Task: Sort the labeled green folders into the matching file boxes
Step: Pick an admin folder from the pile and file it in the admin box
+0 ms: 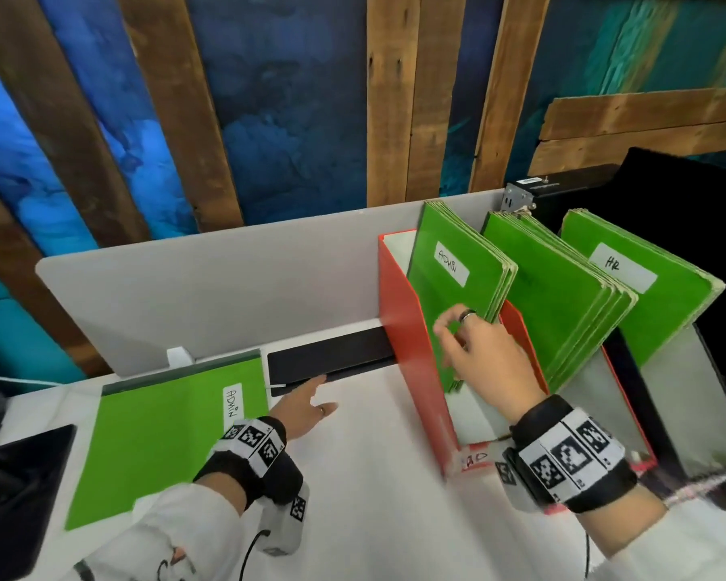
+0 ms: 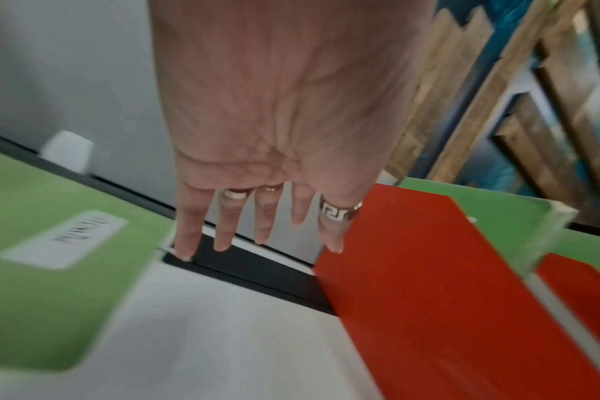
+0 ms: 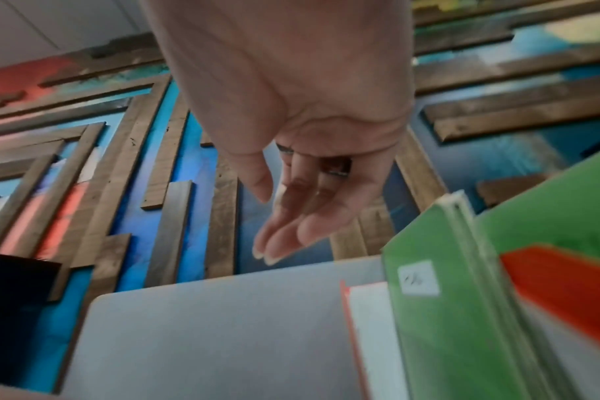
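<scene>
Standing upright near the back of the white desk (image 1: 378, 475), red file box (image 1: 411, 350) as the landmark, its open top holding a stack of green folders (image 1: 457, 278) leaning back, front one labelled ADMIN. Hovering over the box's open front half, right hand (image 1: 478, 350), fingers loosely bent, nothing between them, fingertips (image 3: 274, 249) close to the near edge of the stack but contact not clear. Lying flat on the desk well left of the box, another green folder (image 1: 164, 438) with an ADMIN label near its right edge. Between that folder and the box's left wall, left hand (image 1: 302, 408), fingers (image 2: 189, 238) straight and spread, holding nothing, just off the folder's right edge. Bare desk in front of it, wide enough for the hand. Behind that gap, against the box's left wall, a flat black pad (image 1: 332, 354); behind that, a grey divider panel (image 1: 206, 295). Right of the box, two more leaning stacks of green folders, the nearer one (image 1: 562, 295) touching the box's right wall, the farther one (image 1: 646, 287) labelled HR.
</scene>
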